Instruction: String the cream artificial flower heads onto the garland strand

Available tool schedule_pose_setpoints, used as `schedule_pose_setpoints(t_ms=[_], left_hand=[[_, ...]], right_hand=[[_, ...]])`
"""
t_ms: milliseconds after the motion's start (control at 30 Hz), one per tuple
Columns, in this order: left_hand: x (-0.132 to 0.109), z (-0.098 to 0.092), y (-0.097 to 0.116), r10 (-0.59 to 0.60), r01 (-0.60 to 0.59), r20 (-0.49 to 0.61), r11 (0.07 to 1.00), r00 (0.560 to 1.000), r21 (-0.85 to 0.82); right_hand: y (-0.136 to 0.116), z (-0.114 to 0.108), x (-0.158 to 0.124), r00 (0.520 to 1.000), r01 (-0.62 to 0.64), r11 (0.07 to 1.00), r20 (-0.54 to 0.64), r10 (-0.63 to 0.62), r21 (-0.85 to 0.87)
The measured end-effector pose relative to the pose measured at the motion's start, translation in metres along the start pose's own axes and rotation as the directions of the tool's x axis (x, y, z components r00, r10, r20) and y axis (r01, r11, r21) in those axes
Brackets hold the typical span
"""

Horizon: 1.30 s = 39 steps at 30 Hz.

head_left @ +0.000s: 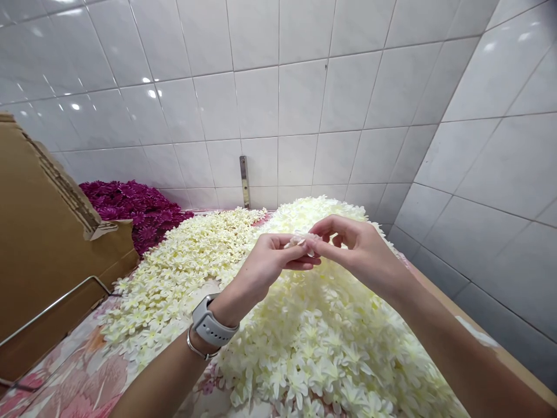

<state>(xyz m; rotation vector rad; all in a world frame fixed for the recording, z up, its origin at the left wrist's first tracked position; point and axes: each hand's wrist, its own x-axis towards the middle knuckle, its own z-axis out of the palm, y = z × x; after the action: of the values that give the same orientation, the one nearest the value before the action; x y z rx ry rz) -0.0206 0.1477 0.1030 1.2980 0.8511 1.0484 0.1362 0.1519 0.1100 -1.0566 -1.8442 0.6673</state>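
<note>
Left hand (268, 261) pinches white petals (303, 239) from the left; right hand (363, 244) pinches their right edge. Petals sit between both, above pale blossom heap (322, 348).

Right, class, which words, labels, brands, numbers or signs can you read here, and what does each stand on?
None: no text can be read anywhere. The cardboard and the wall tiles show no lettering, the watch shows no readable mark, and the held pale petals bear none.

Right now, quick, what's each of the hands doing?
Left hand: closed, holding a small white flower.
Right hand: closed, pinching that same flower's edge.
</note>
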Motion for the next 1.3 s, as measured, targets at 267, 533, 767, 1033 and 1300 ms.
schedule_pose_setpoints(t_ms=[267,533,767,1033,1300], left_hand=[[0.001,-0.006,0.0,0.047,-0.045,-0.055,0.998,0.997,0.04],[0.005,-0.01,-0.002,-0.029,0.027,-0.062,0.999,0.998,-0.031],[0.003,-0.01,-0.001,0.004,-0.004,0.027,1.0,1.0,0.021],[0.002,-0.008,0.001,-0.037,0.043,0.046,0.992,0.998,-0.121],[-0.004,-0.004,0.012,-0.089,0.074,-0.035,0.947,0.995,-0.313]], right_hand=[[0.005,-0.004,-0.001,0.993,-0.116,0.956,0.002,0.12,0.268],[0.008,-0.001,0.0,0.951,0.001,0.993,-0.306,-0.037,-0.115],[0.006,-0.004,0.0,0.999,-0.031,0.977,0.017,0.028,0.213],[0.009,-0.005,0.002,0.958,-0.071,0.986,-0.265,0.11,0.151],[0.018,-0.004,0.006,0.892,0.018,0.911,-0.404,-0.2,-0.412]])
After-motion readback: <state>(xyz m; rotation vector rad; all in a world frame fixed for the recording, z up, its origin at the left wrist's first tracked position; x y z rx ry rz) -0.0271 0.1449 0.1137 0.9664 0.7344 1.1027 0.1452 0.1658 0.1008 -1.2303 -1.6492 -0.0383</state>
